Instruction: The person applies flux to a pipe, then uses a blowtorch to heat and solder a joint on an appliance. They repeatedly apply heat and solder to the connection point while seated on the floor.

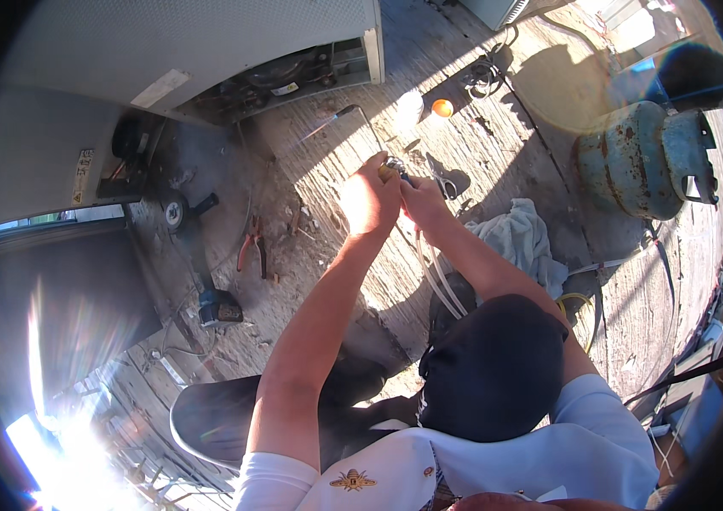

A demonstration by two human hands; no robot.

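My left hand (368, 198) and my right hand (423, 206) are close together in the middle of the view, closed on the brass-and-dark handle (394, 168) of a gas torch. Its thin bent tube (365, 121) reaches up-left to a nozzle with a narrow bluish flame (321, 123) over the boards. Pale hoses (442, 285) run from under my hands toward my body. Black scissors (445, 186) lie just right of the handle. A white container (409, 111) and an orange round cap (441, 108) stand above it.
Metal appliances (208, 34) with compressor openings fill the top left. An angle grinder (208, 281) and red pliers (246, 255) lie on weathered boards to the left. A rusty blue gas cylinder (625, 166), a white rag (523, 251) and coiled cables (482, 78) are at the right.
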